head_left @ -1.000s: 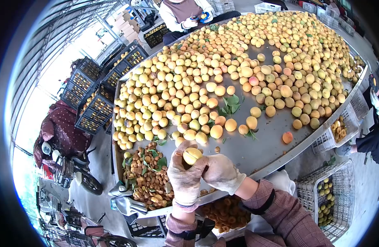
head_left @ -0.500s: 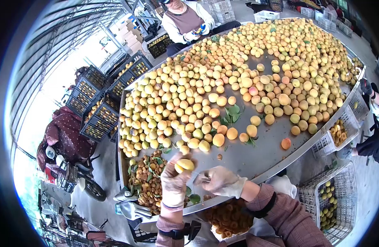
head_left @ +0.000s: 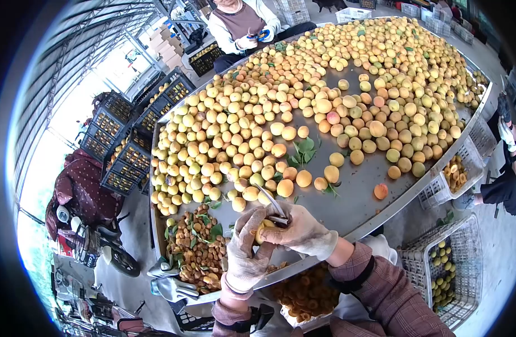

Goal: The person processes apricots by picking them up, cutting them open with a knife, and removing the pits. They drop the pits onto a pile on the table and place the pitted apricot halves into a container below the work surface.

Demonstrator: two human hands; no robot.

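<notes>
Gloved, my left hand [head_left: 248, 251] is closed around a yellow apricot [head_left: 263, 229], just above the near edge of the metal table. My right hand [head_left: 301, 231], also gloved, grips a thin metal tool [head_left: 267, 197] with a pale strip pointing up and away. Its dark lower part is against the apricot, and the fingers of both hands meet there. The fingers hide most of the fruit and the tool's grip. Left of my hands lies a heap of brown apricot pieces and leaves [head_left: 196, 247].
Loose apricots [head_left: 224, 129] cover much of the table [head_left: 347, 210]. Below its near edge sits a container of halved fruit [head_left: 305, 295]. A grey glove [head_left: 176, 289] lies at the left corner. Crates [head_left: 471, 275] stand right; another person [head_left: 241, 28] sits across.
My right hand has brought the metal tool up to the apricot in my left hand; before, the hands were apart. The view has shifted slightly.
</notes>
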